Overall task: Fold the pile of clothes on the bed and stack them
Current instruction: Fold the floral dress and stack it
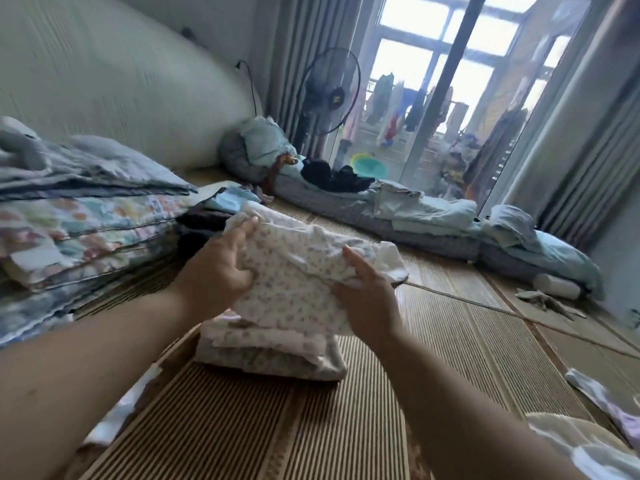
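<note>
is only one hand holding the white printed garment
No, the left hand and the right hand both grip the printed garment, one at each side.

Bed (346, 427) covered by a striped woven mat, with laundry and bedding lying on it.

A stack of folded floral clothes (270, 355) sits mid-mat. At the left lies a tall pile of folded quilts (86, 230), with dark folded clothes (204, 220) just beside it. A long roll of grey-blue bedding (415, 220) runs along the far edge. Near its right end lie a white cylinder (557, 285) and a crumpled beige cloth (543, 301). A white-and-lilac garment (602, 393) lies at the right edge, and a pale cloth (117, 417) at the lower left.
</note>
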Available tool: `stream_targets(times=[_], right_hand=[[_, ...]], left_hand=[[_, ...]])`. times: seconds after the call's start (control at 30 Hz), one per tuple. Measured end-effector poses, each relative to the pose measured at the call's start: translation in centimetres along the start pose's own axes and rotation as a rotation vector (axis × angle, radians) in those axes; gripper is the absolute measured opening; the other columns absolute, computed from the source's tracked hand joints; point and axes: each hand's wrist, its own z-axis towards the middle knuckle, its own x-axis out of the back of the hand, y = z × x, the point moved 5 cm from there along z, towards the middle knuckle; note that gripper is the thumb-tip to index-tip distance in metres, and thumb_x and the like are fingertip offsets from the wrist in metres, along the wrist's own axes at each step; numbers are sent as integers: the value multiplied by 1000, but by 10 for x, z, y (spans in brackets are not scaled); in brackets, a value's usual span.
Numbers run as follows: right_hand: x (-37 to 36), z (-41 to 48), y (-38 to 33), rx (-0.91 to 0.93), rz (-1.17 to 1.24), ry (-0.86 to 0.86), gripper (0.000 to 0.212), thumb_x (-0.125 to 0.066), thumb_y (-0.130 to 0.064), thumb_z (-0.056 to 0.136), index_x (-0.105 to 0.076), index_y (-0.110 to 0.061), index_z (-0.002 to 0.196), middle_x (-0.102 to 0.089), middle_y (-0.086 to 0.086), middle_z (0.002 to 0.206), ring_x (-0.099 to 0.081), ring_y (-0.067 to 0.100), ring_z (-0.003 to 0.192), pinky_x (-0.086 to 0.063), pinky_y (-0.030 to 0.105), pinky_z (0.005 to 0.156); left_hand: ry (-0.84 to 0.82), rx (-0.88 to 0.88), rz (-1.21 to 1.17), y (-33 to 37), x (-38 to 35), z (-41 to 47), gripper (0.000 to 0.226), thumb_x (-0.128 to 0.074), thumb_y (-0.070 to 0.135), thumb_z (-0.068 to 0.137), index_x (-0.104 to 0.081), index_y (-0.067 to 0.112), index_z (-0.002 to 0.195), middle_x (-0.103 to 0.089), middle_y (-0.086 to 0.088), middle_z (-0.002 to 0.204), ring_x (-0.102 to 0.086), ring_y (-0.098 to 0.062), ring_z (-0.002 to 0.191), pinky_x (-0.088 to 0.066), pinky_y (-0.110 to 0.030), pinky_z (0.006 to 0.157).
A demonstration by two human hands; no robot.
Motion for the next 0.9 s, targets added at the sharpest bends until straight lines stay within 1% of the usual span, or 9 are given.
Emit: stream_targets(times=[0.1, 0.17, 0.23, 0.33, 0.43, 0.57, 0.73, 0.8, 0.9], right_hand=[[-37, 36, 24, -32, -66, -61, 63, -57, -4, 86, -45, -33, 139, -58, -2, 130, -61, 15, 107, -49, 31, 96], [-55, 47, 43, -30, -214, -111, 61, -57, -13, 88, -40, -33, 143, -53, -1, 137, -54, 20, 119, -43, 25, 96], [-68, 53, 66, -56, -403, -184, 60, -55, -24, 90, -35, -31, 145, -49, 5, 141, -49, 26, 125, -40, 31, 100], [-72, 55, 94, -206, -495, -277, 65, -50, -38, 88, -25, -40, 148, -35, 15, 147, -44, 33, 128, -39, 41, 107], [-63, 51, 103, -263, -503, -257, 74, -47, -54, 80, -15, -47, 147, -23, 14, 150, -38, 35, 131, -38, 47, 108], [-42, 30, 82, -100, -657, -146, 82, -40, -73, 77, -3, -49, 146, -6, 4, 159, -14, 31, 144, -22, 51, 113], [12, -36, 50, 55, -833, -92, 86, -44, -72, 80, 1, -43, 148, -2, 4, 160, -13, 27, 145, -21, 48, 113], [39, -69, 41, 57, -861, -91, 86, -44, -71, 80, 1, -43, 148, -2, 4, 160, -15, 28, 145, -22, 48, 113], [98, -134, 33, 23, -883, -56, 84, -47, -67, 81, -1, -43, 148, -5, 4, 160, -16, 28, 145, -21, 48, 113]], left_hand=[[29, 72, 221, -40, 4, 23, 81, -64, 10, 78, -28, 24, 149, -34, -5, 152, -42, -20, 133, -31, -26, 108], [-8, 193, 388, -67, 0, 28, 85, -61, 25, 72, -25, 26, 150, -41, -14, 146, -48, -27, 126, -39, -27, 97], [-107, 312, 505, -92, -9, 27, 97, -49, 39, 59, -22, 26, 151, -42, -17, 145, -48, -30, 125, -40, -28, 93], [-229, 452, 561, -117, -22, 23, 107, -43, 49, 54, -17, 21, 153, -14, -14, 159, -19, -24, 145, -25, -28, 113], [-194, 545, 591, -123, -20, 21, 106, -41, 62, 54, -12, 32, 152, 13, -14, 159, -5, -33, 147, -17, -38, 117], [-132, 283, 797, -91, -27, 16, 89, -42, 73, 74, -5, 44, 149, 32, -2, 154, 14, -29, 146, -7, -48, 116], [-273, -58, 843, -11, -81, -30, 84, -39, 63, 85, 17, 47, 145, 30, 7, 155, 26, -15, 141, 7, -47, 115], [-303, -118, 783, 19, -105, -58, 81, -39, 62, 85, 10, 46, 147, 24, 12, 156, 27, -10, 136, 6, -48, 115], [-375, -189, 725, 70, -150, -108, 75, -42, 60, 85, -3, 46, 147, 17, 12, 158, 19, -12, 143, -1, -52, 116]])
